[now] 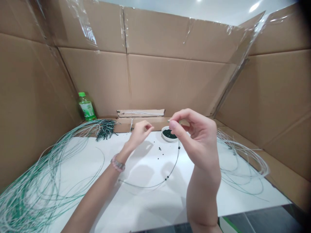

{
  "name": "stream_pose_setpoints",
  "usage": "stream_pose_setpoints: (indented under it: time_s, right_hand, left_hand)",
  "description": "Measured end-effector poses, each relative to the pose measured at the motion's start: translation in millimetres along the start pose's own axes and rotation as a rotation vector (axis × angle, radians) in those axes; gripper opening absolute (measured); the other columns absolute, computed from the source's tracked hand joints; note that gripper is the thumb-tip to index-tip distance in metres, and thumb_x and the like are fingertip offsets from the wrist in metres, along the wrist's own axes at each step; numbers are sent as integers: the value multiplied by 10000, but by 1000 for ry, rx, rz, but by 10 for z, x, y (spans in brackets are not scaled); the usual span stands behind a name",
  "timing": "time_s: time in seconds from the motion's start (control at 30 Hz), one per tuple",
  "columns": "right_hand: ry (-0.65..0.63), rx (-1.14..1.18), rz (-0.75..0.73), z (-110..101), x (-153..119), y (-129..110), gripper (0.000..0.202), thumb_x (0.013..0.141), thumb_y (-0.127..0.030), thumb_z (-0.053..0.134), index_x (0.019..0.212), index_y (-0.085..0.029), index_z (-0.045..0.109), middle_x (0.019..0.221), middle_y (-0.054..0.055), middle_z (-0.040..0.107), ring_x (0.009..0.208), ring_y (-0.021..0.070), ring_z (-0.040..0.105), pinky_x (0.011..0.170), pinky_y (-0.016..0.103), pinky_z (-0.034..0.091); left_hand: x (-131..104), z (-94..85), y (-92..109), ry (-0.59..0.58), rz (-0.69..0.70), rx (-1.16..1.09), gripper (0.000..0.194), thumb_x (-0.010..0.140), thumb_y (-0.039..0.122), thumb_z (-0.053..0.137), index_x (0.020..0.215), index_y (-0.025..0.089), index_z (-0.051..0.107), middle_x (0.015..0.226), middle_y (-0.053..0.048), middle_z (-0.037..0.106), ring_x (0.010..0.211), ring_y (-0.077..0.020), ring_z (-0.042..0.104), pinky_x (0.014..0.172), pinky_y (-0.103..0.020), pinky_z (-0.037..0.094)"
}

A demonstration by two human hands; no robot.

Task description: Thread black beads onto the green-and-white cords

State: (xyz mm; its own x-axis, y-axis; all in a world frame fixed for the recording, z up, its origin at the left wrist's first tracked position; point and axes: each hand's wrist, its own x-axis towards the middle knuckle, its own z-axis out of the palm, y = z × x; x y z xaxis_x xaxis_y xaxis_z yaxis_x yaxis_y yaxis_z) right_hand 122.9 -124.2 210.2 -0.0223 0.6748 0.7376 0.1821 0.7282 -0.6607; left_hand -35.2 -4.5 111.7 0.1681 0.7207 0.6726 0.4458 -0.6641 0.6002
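Observation:
My right hand (198,139) is raised in front, thumb and forefinger pinched on a thin cord (150,187). A pale tip of the cord shows at the fingertips. The rest hangs below the hand and curves left, with a few small black beads (167,178) threaded on it. To the left, my left hand (142,132) is closed in a pinch, apart from the right one; what it holds, if anything, is too small to make out. Partly behind my right hand stands a white bowl (168,138) of black beads. Several loose beads (159,148) lie before it.
Large bundles of green and white cords spread over the left (53,168) and right (255,161) of the white table (136,213). A green bottle (87,108) stands at the back left. Cardboard walls (175,81) surround the table; a cardboard strip (141,113) holds pale cords.

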Motion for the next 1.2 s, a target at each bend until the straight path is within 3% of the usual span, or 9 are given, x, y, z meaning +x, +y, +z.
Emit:
stream_pose_setpoints:
  time_s: [0.1, 0.2, 0.33, 0.5, 0.8, 1.2]
  right_hand:
    - [-11, 60, 7, -27, 15, 19, 83, 816, -155, 622, 745, -197, 624, 717, -25, 597, 662, 81, 568, 538, 174, 483]
    - [-13, 154, 11, -40, 62, 88, 80, 815, -193, 616, 737, -207, 618, 731, -19, 585, 665, 87, 540, 502, 182, 440]
    - [63, 303, 51, -24, 139, 191, 72, 781, -269, 617, 728, -221, 607, 709, -8, 557, 625, 99, 480, 444, 196, 373]
    - [87, 461, 111, 10, 168, 214, 66, 756, -252, 618, 703, -214, 610, 699, -11, 533, 613, 93, 469, 445, 190, 366]
    - [-31, 540, 82, 67, 99, 199, 69, 816, -237, 658, 758, -201, 652, 723, -22, 557, 617, 67, 492, 517, 195, 370]
    - [-60, 503, 21, 86, 90, 171, 69, 833, -183, 634, 767, -193, 652, 727, -30, 563, 602, 53, 466, 547, 175, 394]
  left_hand:
    - [69, -340, 82, 98, 2, -14, 177, 786, 290, 645, 696, 139, 659, 686, -36, 653, 626, -109, 564, 538, -198, 414]
    - [64, -687, 288, 262, 52, -96, 128, 762, 265, 685, 691, 160, 667, 693, -15, 652, 637, -92, 568, 546, -186, 430]
    - [-32, -931, 559, 409, 202, -180, 89, 756, 209, 711, 677, 198, 671, 667, 17, 625, 606, -73, 532, 518, -196, 416]
    - [-139, -908, 782, 413, 283, -230, 89, 791, 205, 689, 704, 221, 679, 663, 15, 614, 605, -81, 517, 499, -228, 396]
    - [-248, -725, 1035, 186, 330, -252, 88, 794, 163, 677, 716, 190, 645, 666, 5, 625, 623, -91, 539, 540, -229, 404]
    - [-344, -807, 1152, 244, 357, -265, 61, 786, 162, 692, 746, 201, 668, 664, 10, 634, 630, -98, 553, 522, -239, 401]
